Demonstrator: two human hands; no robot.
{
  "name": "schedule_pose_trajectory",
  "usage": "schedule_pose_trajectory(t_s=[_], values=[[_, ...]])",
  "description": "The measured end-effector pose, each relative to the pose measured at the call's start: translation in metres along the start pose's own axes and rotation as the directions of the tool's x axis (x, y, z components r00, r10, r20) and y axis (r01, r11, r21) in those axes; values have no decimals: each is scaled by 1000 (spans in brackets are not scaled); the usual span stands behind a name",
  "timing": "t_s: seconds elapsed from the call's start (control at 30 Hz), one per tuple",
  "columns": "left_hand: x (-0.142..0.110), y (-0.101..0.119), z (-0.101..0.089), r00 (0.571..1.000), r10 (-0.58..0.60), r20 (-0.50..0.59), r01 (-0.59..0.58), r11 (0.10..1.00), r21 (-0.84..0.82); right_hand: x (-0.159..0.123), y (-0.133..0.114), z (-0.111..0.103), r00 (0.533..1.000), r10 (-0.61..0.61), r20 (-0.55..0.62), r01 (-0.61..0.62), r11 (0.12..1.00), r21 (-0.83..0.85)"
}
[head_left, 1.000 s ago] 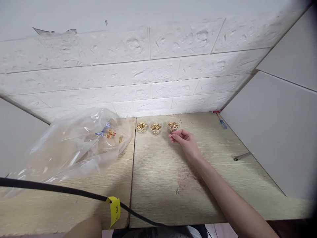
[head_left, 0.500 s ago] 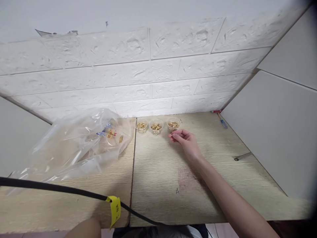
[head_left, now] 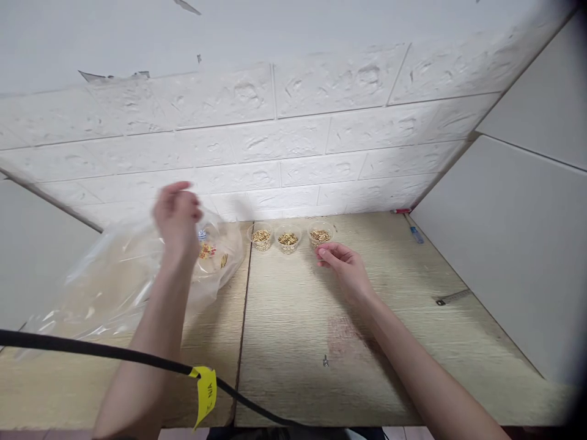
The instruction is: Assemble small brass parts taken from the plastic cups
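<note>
My right hand (head_left: 342, 261) rests on the wooden table (head_left: 293, 318) just in front of the rightmost of three small clear cups of brass-coloured parts (head_left: 320, 234). Its fingers are curled and pinched; whatever they hold is too small to see. My left hand (head_left: 177, 214) is raised above a large crumpled clear plastic bag (head_left: 114, 275) at the left, blurred by motion, fingers bent. Small coloured items (head_left: 207, 249) lie inside the bag beside that hand. The other two cups (head_left: 261, 236) (head_left: 288, 238) stand in a row beside the first.
A black cable with a yellow tag (head_left: 204, 391) crosses the near left. A small screw (head_left: 325, 362) lies on the table near the front. A blue-handled tool (head_left: 414, 232) and a metal strip (head_left: 452, 297) lie along the right wall panel.
My left arm has risen from the bottom edge up over the plastic bag. The right hand has stayed by the rightmost cup. The camera has tilted slightly.
</note>
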State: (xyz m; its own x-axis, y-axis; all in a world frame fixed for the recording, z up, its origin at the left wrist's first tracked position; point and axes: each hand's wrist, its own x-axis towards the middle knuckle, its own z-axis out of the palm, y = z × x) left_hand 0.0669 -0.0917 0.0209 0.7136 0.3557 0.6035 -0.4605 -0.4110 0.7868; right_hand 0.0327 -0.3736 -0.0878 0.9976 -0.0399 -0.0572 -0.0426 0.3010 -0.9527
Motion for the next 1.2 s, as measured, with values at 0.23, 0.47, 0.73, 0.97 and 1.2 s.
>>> schedule_pose_trajectory(t_s=[0.23, 0.47, 0.73, 0.97, 1.2], values=[[-30, -2, 93, 441, -72, 895, -557, 760, 336, 0, 1, -2, 996, 60, 64, -64, 996, 59], [-33, 0, 114, 382, -164, 910, -643, 660, 389, -2, -4, -1, 988, 118, 95, -127, 987, 96], [-38, -7, 110, 414, -126, 902, -661, 639, 392, -3, -6, -1, 991, 106, 87, -115, 988, 100], [-63, -2, 89, 701, 185, 689, -449, 865, 224, -4, -11, 1, 983, 156, 92, -172, 965, 198], [-147, -15, 77, 802, -274, 531, 395, 910, -127, -9, -3, 7, 981, 141, 131, -161, 974, 158]])
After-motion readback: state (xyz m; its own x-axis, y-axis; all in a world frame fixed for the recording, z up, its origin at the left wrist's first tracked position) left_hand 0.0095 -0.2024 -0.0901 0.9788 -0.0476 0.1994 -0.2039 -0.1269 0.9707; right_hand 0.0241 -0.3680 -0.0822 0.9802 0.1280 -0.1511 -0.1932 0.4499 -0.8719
